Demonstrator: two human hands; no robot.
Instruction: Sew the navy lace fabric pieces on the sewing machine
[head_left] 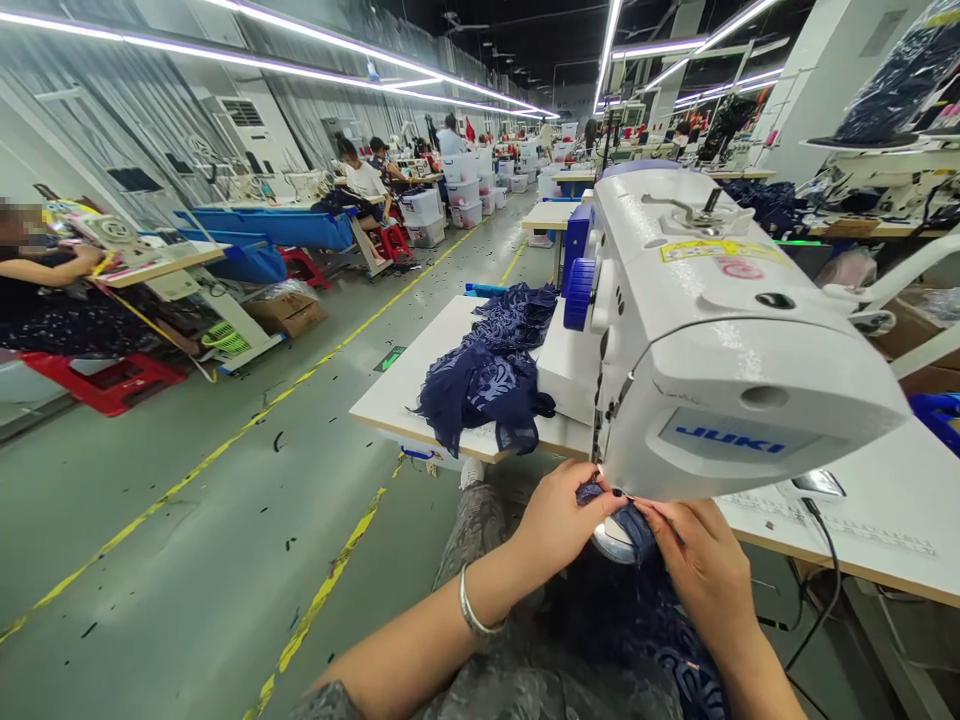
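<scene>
Under the head of a white sewing machine [739,330], navy cloth [637,530] pinched from both sides

From where I stand, the person sits with both hands close beneath the part lettered JUKI. The left hand [559,510], with a silver bangle [472,605] on its wrist, has its grip nearly closed, thumb and forefinger drawn together on a fold of the cloth. The right hand [701,550] meets it from the other side, thumb and fingertips pressed tight on the same piece; the tips of the two hands are just beside each other. Between them the cloth lies over a pale, rounded metal part below the head, and dark patterned fabric [686,655] hangs down over the person's lap.

On the white desk [401,400], left of the machine and near its blue handwheel [577,293], sits a loose heap of navy garments [491,370], its front end drooping past the edge. Dark scraps and yellow lines mark the green floor [195,430]. Across the aisle, well apart, a co-worker [45,268] sits on a red stool [112,378] at another machine, near a cardboard box [285,312]. Farther back I see stacked clear bins [461,190] and more people seated at their work.
</scene>
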